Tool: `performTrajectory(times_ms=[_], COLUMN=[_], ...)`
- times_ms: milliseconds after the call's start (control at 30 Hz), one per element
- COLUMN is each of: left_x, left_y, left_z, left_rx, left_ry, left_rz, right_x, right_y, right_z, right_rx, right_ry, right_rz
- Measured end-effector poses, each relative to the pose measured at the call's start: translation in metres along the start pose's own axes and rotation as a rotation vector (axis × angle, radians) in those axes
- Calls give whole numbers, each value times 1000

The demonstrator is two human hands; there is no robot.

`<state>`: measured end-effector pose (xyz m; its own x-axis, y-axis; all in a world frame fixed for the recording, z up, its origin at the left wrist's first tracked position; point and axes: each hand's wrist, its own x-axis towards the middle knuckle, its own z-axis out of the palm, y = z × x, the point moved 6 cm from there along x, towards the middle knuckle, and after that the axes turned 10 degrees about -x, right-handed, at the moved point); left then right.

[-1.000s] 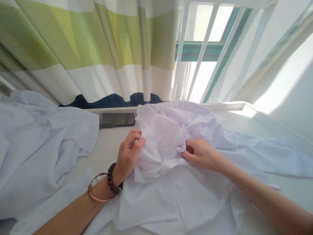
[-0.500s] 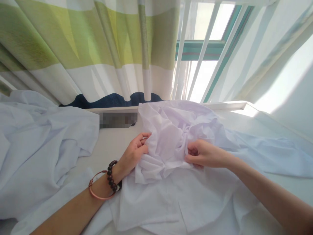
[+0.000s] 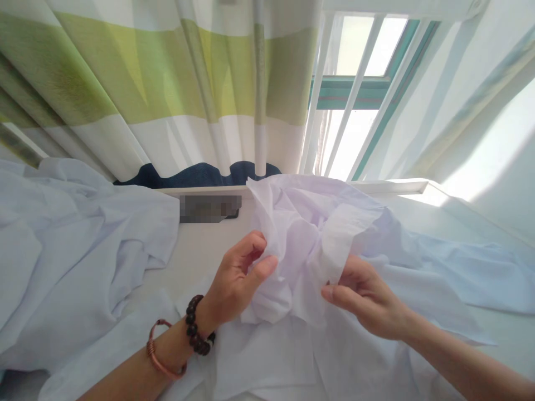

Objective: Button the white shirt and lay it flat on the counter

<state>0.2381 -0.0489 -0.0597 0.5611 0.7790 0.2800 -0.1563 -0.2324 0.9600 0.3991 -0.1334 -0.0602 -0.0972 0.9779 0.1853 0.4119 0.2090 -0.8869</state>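
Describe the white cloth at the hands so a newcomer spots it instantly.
Start at the green-and-white curtain and drop to the white surface below its right end. The bunched white cloth is there, between the left hand and the right hand. Unlike the white cloth heap farther left, it has an edge held up in the right hand.

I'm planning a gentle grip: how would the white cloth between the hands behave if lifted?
The white cloth is probably floppy, given its soft folds. It looks thin, so likely light for its size: the flap at the right hand has a fine edge.
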Motion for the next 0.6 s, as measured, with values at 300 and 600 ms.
performTrajectory(times_ms=[300,600], left_x=[-10,-11], left_y=[-33,-29], left_z=[31,30], left_rx=[-98,-37], left_ry=[-219,-271], left_rz=[-227,-195], right_x=[13,7], right_y=[40,40], right_z=[30,34], right_rx=[224,253], right_ry=[75,6], right_rz=[185,204])
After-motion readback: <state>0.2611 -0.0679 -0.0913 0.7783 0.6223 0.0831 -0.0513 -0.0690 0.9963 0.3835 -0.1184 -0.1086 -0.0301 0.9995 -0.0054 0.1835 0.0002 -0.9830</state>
